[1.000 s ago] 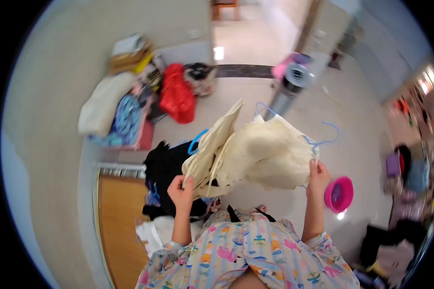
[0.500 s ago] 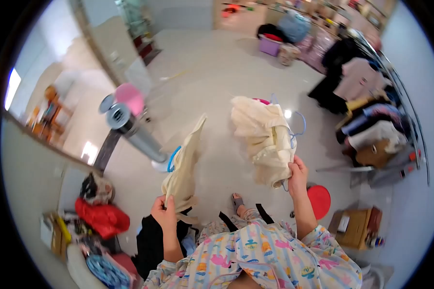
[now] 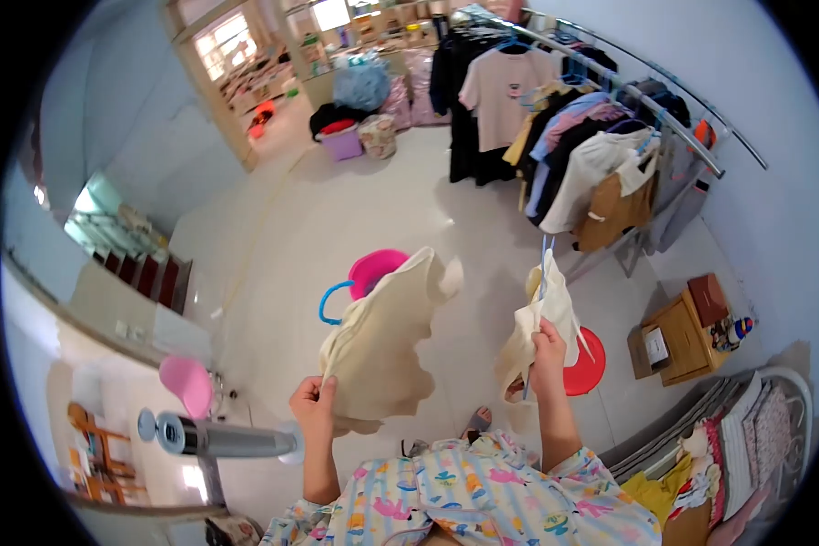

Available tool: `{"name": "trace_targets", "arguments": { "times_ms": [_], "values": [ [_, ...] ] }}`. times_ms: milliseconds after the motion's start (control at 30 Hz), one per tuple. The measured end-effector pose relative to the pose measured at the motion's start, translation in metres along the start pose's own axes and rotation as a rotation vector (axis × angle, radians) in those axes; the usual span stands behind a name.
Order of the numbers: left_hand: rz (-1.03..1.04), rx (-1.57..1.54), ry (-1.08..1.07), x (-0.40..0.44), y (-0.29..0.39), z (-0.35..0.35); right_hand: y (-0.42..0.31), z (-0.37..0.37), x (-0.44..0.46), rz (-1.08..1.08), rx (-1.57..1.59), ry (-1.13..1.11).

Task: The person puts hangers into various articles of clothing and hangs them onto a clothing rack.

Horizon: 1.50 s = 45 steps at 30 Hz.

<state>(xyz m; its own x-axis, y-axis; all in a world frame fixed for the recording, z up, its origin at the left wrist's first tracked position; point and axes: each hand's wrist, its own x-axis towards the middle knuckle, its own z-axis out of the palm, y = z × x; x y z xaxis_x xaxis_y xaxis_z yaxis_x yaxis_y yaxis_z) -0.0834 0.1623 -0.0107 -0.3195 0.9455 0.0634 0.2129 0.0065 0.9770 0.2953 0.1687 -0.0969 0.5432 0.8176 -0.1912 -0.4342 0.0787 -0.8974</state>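
Note:
My left hand (image 3: 313,401) pinches the lower left edge of a cream garment (image 3: 382,341), which hangs spread out on a blue hanger (image 3: 333,304). In my right hand (image 3: 548,350) is a second cream garment (image 3: 556,293), bunched and narrow, with a thin blue hanger (image 3: 543,264) standing up from it. The two garments are apart. Behind the left garment, a pink basin (image 3: 373,266) on the floor is partly hidden. A red round stool (image 3: 585,362) shows just right of my right hand.
A clothes rack (image 3: 628,86) full of hung clothes stands at the upper right. A wooden cabinet (image 3: 687,341) and a bed with folded cloths (image 3: 742,437) are at the right. A grey tower fan (image 3: 237,440) and a pink chair (image 3: 187,384) are at the lower left.
The view has swung right, bringing the clothes rack and bed into sight. The two garments, joined or overlapping at first, are now apart, one in each hand.

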Motion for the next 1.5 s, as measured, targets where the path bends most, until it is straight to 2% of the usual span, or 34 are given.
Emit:
{"name": "trace_targets", "arguments": {
  "times_ms": [167, 300, 400, 500, 600, 700, 867, 967, 1067, 1200, 1367, 1467, 1500],
  "values": [
    [0.055, 0.018, -0.183, 0.052, 0.018, 0.126, -0.054, -0.043, 0.050, -0.041, 0.222, 0.164],
    [0.045, -0.023, -0.298, 0.078, 0.035, 0.189, -0.109, -0.069, 0.057, -0.122, 0.283, 0.235],
    [0.043, -0.067, -0.348, 0.100, 0.051, 0.238, -0.147, -0.079, 0.083, -0.251, 0.217, 0.277],
    [0.059, -0.081, -0.422, 0.126, 0.059, 0.279, -0.192, -0.070, 0.117, -0.311, 0.175, 0.227],
    [0.067, -0.122, -0.489, 0.160, 0.054, 0.323, -0.219, -0.066, 0.185, -0.349, 0.111, 0.219],
    [0.171, -0.057, -0.484, 0.196, 0.047, 0.365, -0.229, -0.055, 0.265, -0.380, 0.095, 0.205],
    [0.132, -0.065, -0.522, 0.259, 0.078, 0.405, -0.232, -0.014, 0.407, -0.424, -0.004, 0.249],
    [0.147, -0.061, -0.528, 0.300, 0.086, 0.426, -0.223, 0.004, 0.487, -0.359, -0.004, 0.207],
    [0.150, -0.056, -0.551, 0.328, 0.084, 0.449, -0.245, 0.041, 0.496, -0.222, 0.159, 0.070],
    [0.177, -0.025, -0.605, 0.348, 0.091, 0.479, -0.248, 0.040, 0.491, -0.104, 0.096, -0.103],
    [0.233, 0.001, -0.598, 0.358, 0.102, 0.502, -0.250, 0.064, 0.427, -0.271, 0.307, 0.093],
    [0.232, -0.029, -0.585, 0.360, 0.096, 0.505, -0.227, 0.058, 0.409, -0.291, 0.396, 0.188],
    [0.217, -0.031, -0.588, 0.360, 0.096, 0.505, -0.224, 0.054, 0.409, -0.283, 0.391, 0.159]
  ]
}}
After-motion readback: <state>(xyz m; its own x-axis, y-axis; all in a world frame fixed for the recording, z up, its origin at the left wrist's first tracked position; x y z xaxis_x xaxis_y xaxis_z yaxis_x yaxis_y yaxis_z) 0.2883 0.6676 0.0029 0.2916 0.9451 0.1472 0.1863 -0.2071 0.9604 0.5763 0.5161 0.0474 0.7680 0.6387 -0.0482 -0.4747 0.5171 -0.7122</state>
